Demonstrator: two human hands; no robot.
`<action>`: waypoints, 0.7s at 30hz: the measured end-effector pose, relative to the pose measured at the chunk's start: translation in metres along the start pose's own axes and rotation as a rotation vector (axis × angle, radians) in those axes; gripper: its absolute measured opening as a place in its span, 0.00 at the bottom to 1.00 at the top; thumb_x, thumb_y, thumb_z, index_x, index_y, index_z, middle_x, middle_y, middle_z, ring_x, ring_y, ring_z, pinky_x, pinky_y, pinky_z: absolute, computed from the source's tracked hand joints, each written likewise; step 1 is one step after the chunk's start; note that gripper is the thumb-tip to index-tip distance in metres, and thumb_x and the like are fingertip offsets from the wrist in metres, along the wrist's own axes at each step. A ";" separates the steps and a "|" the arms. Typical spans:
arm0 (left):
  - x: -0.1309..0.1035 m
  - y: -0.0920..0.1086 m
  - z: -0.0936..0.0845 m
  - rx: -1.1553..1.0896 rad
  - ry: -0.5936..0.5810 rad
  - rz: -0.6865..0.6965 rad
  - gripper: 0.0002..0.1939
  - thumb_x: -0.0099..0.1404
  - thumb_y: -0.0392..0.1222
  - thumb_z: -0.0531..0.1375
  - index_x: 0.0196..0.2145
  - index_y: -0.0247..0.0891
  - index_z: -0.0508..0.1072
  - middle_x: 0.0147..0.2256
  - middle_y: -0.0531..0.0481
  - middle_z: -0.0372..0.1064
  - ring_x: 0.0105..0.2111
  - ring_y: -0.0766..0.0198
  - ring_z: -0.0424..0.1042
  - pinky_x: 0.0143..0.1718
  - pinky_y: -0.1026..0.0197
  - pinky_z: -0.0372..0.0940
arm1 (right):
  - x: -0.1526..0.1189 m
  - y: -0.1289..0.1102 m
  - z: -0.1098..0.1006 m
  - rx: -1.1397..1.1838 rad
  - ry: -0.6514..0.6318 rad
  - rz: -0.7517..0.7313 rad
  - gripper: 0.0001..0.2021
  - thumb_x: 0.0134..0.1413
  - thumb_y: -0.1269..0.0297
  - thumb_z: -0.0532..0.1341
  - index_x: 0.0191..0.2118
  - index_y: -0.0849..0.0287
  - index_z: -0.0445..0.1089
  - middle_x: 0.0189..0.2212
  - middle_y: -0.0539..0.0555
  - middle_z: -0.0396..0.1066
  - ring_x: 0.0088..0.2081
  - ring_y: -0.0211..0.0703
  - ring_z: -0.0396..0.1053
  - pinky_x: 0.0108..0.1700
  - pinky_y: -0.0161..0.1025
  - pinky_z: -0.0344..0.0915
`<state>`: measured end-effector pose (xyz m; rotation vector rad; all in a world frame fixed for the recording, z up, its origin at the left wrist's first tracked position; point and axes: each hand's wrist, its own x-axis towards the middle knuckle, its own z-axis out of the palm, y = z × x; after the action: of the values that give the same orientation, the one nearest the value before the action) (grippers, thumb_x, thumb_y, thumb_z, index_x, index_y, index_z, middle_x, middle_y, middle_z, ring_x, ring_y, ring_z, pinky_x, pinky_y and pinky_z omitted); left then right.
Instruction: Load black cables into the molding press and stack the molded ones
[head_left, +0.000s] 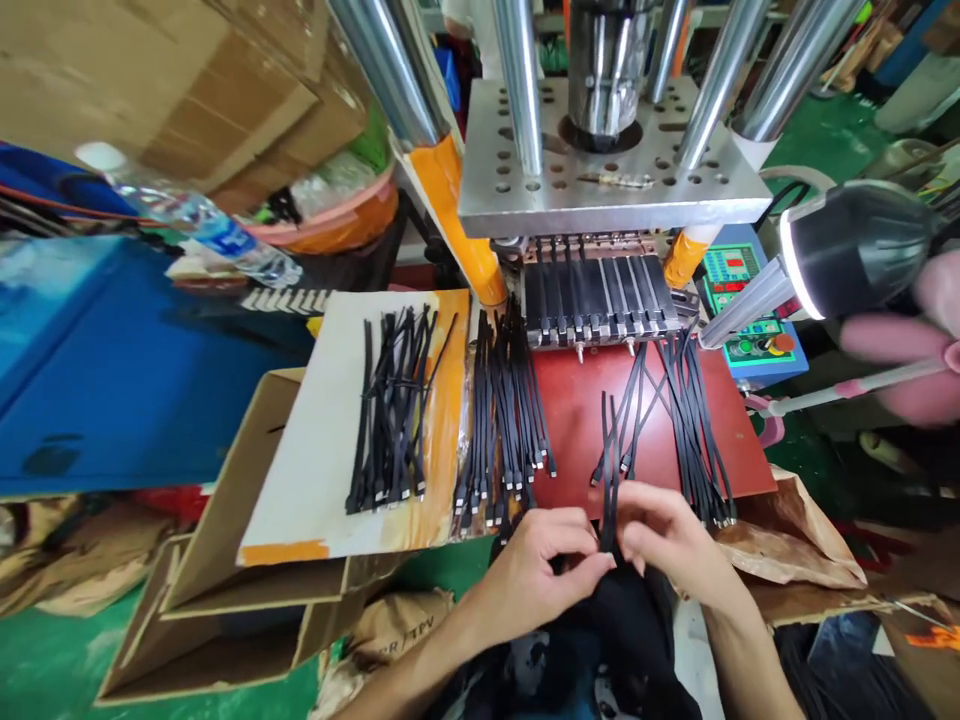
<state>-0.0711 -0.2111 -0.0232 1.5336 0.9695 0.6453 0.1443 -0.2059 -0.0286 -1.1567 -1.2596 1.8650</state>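
Note:
Near the front edge of the red board [574, 420], my left hand [551, 562] pinches the lower ends of two short black cables [609, 480], which point up and away. My right hand [667, 535] is curled at their right side, its fingers bent close to the cables; whether it grips them is hard to tell. Loose black cables [694, 430] with light metal tips lie to the right, and another pile [506, 410] lies left of centre. A bundle of cables [396, 410] rests on the white board [322, 400]. More cables [600, 295] sit side by side in the press fixture.
A steel press plate [611, 200] on columns stands over the fixture. A black lamp [862, 245], a control box [750, 300] and a pink fan [900, 350] are at right. Open cardboard boxes [225, 520], a blue bin [135, 380] and a water bottle [217, 225] are at left.

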 end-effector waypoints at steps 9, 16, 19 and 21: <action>0.028 0.021 -0.038 0.133 0.037 -0.076 0.18 0.72 0.48 0.66 0.57 0.40 0.78 0.44 0.47 0.78 0.38 0.61 0.75 0.42 0.60 0.69 | 0.030 0.000 0.024 -0.121 0.288 -0.247 0.20 0.70 0.52 0.64 0.27 0.59 0.73 0.27 0.49 0.65 0.28 0.36 0.61 0.31 0.36 0.57; 0.072 0.046 -0.059 0.023 -0.020 0.182 0.10 0.75 0.40 0.64 0.35 0.36 0.83 0.36 0.49 0.78 0.36 0.64 0.76 0.40 0.63 0.67 | 0.021 0.006 0.025 -0.288 0.299 -0.379 0.12 0.74 0.64 0.60 0.35 0.56 0.76 0.36 0.52 0.71 0.40 0.41 0.69 0.45 0.38 0.64; 0.074 0.046 -0.056 -0.031 -0.043 0.188 0.08 0.74 0.37 0.65 0.36 0.36 0.83 0.36 0.50 0.78 0.35 0.65 0.76 0.39 0.64 0.67 | 0.021 0.003 0.021 -0.338 0.305 -0.404 0.14 0.73 0.65 0.60 0.32 0.57 0.72 0.31 0.50 0.67 0.35 0.39 0.66 0.39 0.37 0.62; 0.074 0.047 -0.053 -0.036 -0.031 0.201 0.07 0.73 0.36 0.66 0.35 0.35 0.82 0.34 0.51 0.77 0.34 0.66 0.75 0.38 0.65 0.67 | 0.022 0.002 0.020 -0.349 0.313 -0.413 0.14 0.73 0.65 0.60 0.32 0.57 0.70 0.29 0.49 0.65 0.33 0.38 0.63 0.36 0.36 0.59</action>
<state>-0.0671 -0.1201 0.0242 1.6173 0.7816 0.7740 0.1168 -0.1958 -0.0347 -1.1947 -1.5358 1.1472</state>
